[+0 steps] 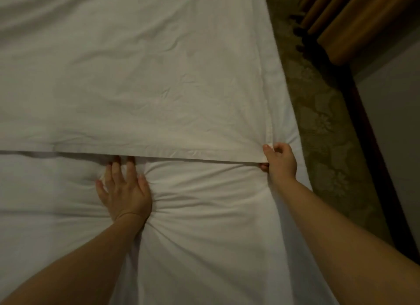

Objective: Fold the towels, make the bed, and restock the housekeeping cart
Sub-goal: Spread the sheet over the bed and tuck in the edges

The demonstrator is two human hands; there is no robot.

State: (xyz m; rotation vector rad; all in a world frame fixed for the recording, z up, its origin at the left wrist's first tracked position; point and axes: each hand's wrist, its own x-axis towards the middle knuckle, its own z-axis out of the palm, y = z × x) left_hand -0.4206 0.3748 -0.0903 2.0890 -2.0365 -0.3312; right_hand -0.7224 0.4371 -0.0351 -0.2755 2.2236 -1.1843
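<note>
Now making the bed: our left hand (123, 191) presses flat; our right hand (280, 160) pinches the top sheet (136, 77) edge. Next, pull taut.

carpet aisle (322, 127) between bed (141, 73) and wall (393, 127)

The bed (295, 132) bears a puffy duvet (204, 213), seemingly, under a flat sheet (136, 77).

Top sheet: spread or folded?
Spread. The top sheet lies flat, hem straight, light creases only. Right hand pinches its hem corner; left hand presses the layer below, fingertips under the hem.
</note>
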